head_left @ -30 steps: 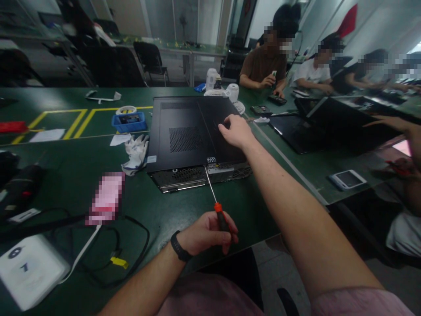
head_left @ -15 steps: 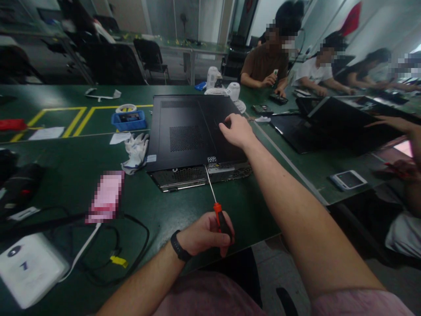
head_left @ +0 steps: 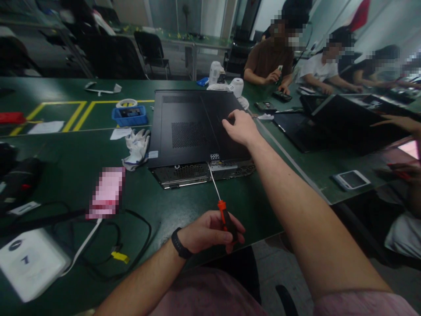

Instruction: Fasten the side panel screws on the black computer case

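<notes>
A black computer case [head_left: 187, 114] lies flat on the green table, its vented panel facing up and its metal rear side toward me. My left hand [head_left: 213, 232] holds a red and black screwdriver [head_left: 225, 215] by the handle. The shaft's tip meets the upper edge of the rear side, near a small checkered label [head_left: 215, 156]. My right hand [head_left: 241, 127] rests on the right part of the top panel, fingers bent and apart, with nothing in it.
Left of the case are gloves [head_left: 136, 147], a blue bin [head_left: 130, 115], a pink-screened phone [head_left: 108, 191], cables and a white box [head_left: 34, 263]. A drill [head_left: 21, 182] lies far left. Co-workers and another phone [head_left: 351, 180] are at right.
The view has shifted slightly. My left hand and the screwdriver handle have moved a little to the right, while the tip stays at the case edge. My right hand stays on the panel.
</notes>
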### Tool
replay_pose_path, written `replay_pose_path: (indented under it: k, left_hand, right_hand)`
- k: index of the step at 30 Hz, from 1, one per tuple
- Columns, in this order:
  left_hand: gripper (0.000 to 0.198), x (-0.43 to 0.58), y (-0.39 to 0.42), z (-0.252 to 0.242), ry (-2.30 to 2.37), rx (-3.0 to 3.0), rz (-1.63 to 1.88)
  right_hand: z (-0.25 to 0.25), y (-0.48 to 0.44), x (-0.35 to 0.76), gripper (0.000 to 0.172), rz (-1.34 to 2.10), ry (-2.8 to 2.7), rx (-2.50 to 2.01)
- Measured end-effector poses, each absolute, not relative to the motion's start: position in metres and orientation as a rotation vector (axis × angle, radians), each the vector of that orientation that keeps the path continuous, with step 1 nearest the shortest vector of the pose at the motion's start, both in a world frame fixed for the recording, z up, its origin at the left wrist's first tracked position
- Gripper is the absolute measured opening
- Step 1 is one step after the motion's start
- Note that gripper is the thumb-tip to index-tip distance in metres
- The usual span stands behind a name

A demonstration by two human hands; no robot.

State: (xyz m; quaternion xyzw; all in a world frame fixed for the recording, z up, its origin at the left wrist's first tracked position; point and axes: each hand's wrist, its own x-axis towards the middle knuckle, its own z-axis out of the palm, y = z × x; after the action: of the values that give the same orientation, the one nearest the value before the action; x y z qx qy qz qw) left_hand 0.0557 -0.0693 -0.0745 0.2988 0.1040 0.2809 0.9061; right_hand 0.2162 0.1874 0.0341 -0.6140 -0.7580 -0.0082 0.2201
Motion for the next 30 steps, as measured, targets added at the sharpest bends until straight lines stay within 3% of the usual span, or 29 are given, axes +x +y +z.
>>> replay_pose_path:
  k: [30]
  left_hand:
    - [0.043, 0.056, -0.069, -0.083, 0.145, 0.687, 0.605]
  right_hand:
    - [0.034, 0.188, 0.216, 0.04, 0.007, -2.096, -1.708]
